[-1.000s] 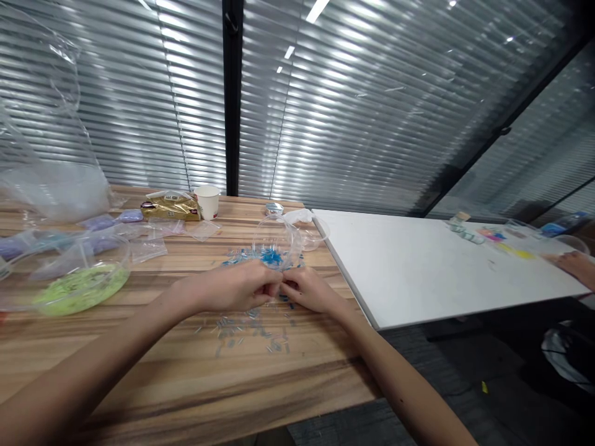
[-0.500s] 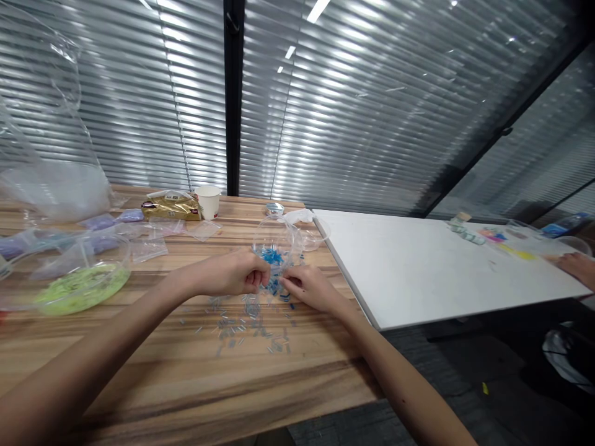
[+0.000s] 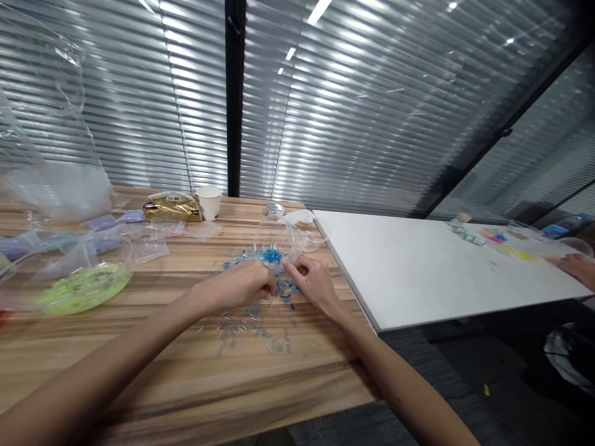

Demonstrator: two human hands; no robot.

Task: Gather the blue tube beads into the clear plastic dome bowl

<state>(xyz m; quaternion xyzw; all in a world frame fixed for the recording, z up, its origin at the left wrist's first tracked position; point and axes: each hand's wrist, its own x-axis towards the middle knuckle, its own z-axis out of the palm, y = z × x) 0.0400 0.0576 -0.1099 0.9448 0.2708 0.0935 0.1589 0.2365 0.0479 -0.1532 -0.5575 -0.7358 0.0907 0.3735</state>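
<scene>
A clear plastic tub (image 3: 272,232) lies tipped on the wooden table, its mouth toward me and blue tube beads (image 3: 271,254) inside. My left hand (image 3: 255,284) is just in front of its mouth, fingers curled down close to the loose beads; what they pinch, if anything, is hidden. At the tub's right lower rim is my right hand (image 3: 313,282), closed, its thumb pointing at the mouth. I cannot tell whether it grips the rim. Clear and grey-blue tube beads (image 3: 239,325) are strewn on the wood below both hands.
Left are a clear tray (image 3: 18,300) with a yellow-green piece (image 3: 86,290) and small plastic bags (image 3: 151,249). Behind stand a gold packet (image 3: 173,207), a paper cup (image 3: 209,202) and a small round tin (image 3: 276,210). A white table (image 3: 400,272) adjoins right; another person's hand (image 3: 576,267) rests there.
My left hand has moved slightly right and down, uncovering more beads left of the tub. My right hand has shifted a little up, its thumb nearer the tub's mouth.
</scene>
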